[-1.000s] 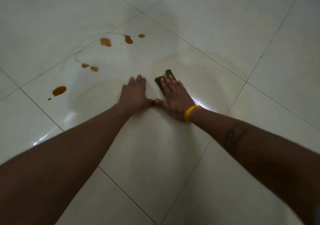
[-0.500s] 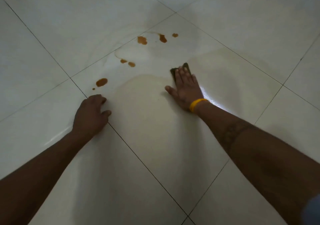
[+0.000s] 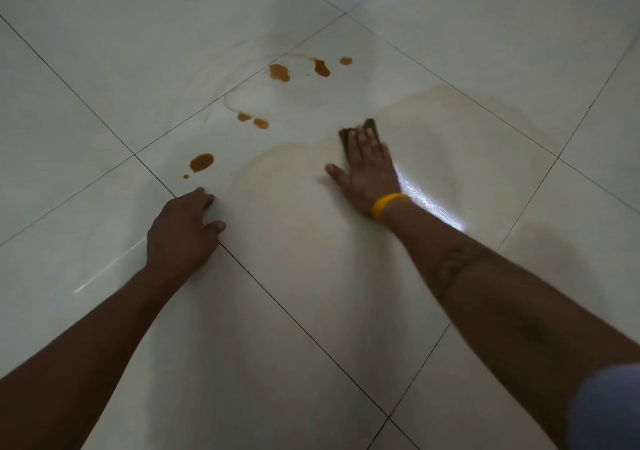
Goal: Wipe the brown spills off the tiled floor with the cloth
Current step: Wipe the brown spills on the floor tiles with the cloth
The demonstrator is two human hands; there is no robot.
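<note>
Mid-wipe — right hand flat, fingers straight, pressing cloth down. Left hand braces floor, loosely curled, empty. Next: sweep cloth left-forward onto brown spills.

The left hand has left the right hand's side and now rests below the lowest spill.

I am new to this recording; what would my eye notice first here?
The brown spills lie scattered on the pale tiled floor, ahead of both hands. The right hand presses flat on a dark cloth, to the right of the spills. The left hand rests on the floor.
</note>
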